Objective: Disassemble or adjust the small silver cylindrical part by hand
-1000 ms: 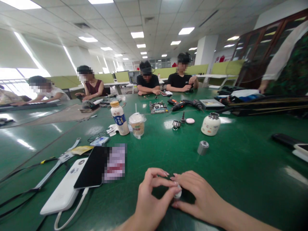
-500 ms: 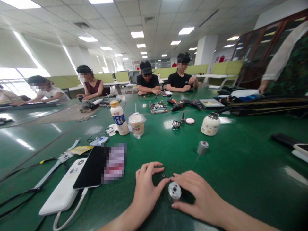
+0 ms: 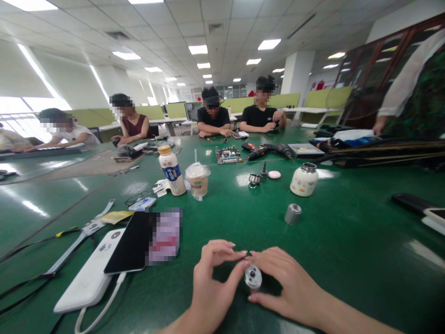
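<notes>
My right hand (image 3: 283, 273) curls around a short silver metal cylinder (image 3: 253, 277), with fingers on its far side and the thumb at its near side. The cylinder stands upright on the table, its round end with dark holes facing up. Just left of it, my left hand (image 3: 217, 273) has thumb and index finger pinched together close to the cylinder's top. A tiny dark ring-like piece (image 3: 245, 258) is barely visible at those fingertips, mostly hidden. A second silver cylinder (image 3: 293, 214) stands farther off to the right.
On the green table (image 3: 222, 213), a power bank (image 3: 85, 273) and phone (image 3: 128, 246) lie left. Beyond are a bottle (image 3: 172, 171), plastic cup (image 3: 197, 181), cream jar (image 3: 304, 180), circuit board (image 3: 228, 155) and power drills (image 3: 267, 152). Several people sit across the table.
My left index finger has come down toward the thumb, closing the gap. The tiny dark ring that lay on the table between my hands is now covered by the left fingertips.
</notes>
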A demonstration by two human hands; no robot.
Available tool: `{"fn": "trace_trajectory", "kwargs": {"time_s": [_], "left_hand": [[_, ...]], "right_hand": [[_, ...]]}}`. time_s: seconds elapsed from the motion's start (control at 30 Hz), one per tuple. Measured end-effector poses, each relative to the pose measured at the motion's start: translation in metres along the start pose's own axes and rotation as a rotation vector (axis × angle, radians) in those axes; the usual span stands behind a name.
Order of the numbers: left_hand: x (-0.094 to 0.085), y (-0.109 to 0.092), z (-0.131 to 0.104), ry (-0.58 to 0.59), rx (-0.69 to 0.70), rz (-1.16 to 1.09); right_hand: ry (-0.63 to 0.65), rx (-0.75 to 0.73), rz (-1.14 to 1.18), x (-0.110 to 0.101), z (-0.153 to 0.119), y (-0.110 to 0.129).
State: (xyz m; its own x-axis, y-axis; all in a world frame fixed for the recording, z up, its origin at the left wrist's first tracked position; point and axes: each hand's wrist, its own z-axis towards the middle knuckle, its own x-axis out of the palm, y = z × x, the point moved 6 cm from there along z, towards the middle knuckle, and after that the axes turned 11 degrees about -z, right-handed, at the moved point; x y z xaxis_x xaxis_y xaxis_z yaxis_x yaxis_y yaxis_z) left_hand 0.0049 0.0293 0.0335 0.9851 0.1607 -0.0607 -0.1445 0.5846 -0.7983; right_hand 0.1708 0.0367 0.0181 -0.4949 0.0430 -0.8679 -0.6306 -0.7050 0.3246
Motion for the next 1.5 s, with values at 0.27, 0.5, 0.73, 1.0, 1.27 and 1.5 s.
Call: {"fn": "trace_trajectory", "kwargs": {"time_s": [0.27, 0.5, 0.73, 1.0, 1.27, 1.5], "left_hand": [[0.010, -0.016, -0.005, 0.149, 0.134, 0.023], [0.010, -0.021, -0.005, 0.244, 0.134, 0.035], [-0.001, -0.020, 0.003, 0.248, 0.148, 0.158], [0.006, -0.016, -0.005, 0.351, 0.090, 0.042], [0.010, -0.021, -0.005, 0.402, 0.128, 0.010], [0.003, -0.023, -0.007, 0.250, 0.156, 0.057]], "right_hand": [[-0.009, -0.014, 0.036, -0.002, 0.001, 0.003], [-0.001, -0.023, 0.042, -0.003, 0.002, 0.003], [-0.020, -0.013, 0.013, -0.002, 0.001, 0.001], [0.031, -0.009, 0.018, 0.000, 0.001, 0.000], [0.011, -0.022, 0.063, -0.002, 0.002, 0.002], [-0.002, -0.013, 0.027, 0.000, 0.001, -0.001]]}}
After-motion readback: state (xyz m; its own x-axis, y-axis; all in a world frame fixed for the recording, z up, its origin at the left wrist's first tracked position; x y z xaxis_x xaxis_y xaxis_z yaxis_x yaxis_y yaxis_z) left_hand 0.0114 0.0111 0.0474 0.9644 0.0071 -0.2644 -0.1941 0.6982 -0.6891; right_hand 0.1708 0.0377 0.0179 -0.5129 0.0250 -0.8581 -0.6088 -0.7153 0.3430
